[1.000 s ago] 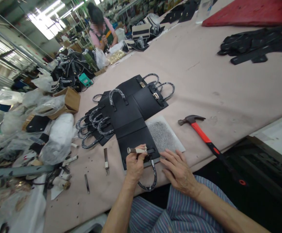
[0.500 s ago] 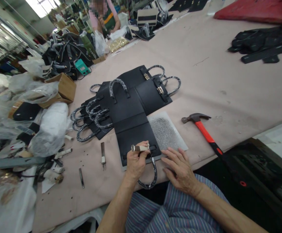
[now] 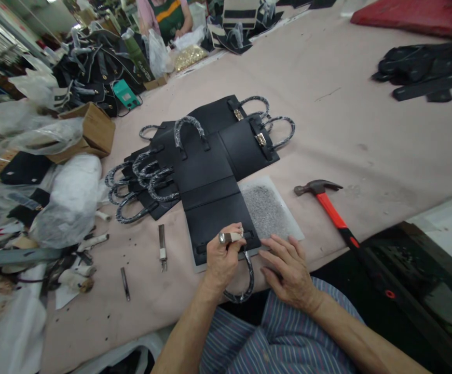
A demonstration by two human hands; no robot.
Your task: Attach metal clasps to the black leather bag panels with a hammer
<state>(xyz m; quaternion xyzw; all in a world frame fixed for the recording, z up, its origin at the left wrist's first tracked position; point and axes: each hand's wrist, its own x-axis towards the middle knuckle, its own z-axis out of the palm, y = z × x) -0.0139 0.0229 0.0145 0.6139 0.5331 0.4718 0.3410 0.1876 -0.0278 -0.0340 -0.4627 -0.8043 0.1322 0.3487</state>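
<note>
Readable words, brands or numbers: none in this view.
Green box (image 3: 134,56): pale lettering towards its near end, running along the side — letter-like shapes, too small and blurred to make out a word.
Teal device (image 3: 126,94): light marks on its face, too small to tell whether they are print.
White scrap (image 3: 8,228) in the pile at left: red marks, blurred, perhaps print — cannot be read.
Hammer (image 3: 330,209): no wording legible on head or handle.
Gold clasp (image 3: 261,139): too small to make out any stamp.
Black bag panel (image 3: 218,221): no legible lettering.
</note>
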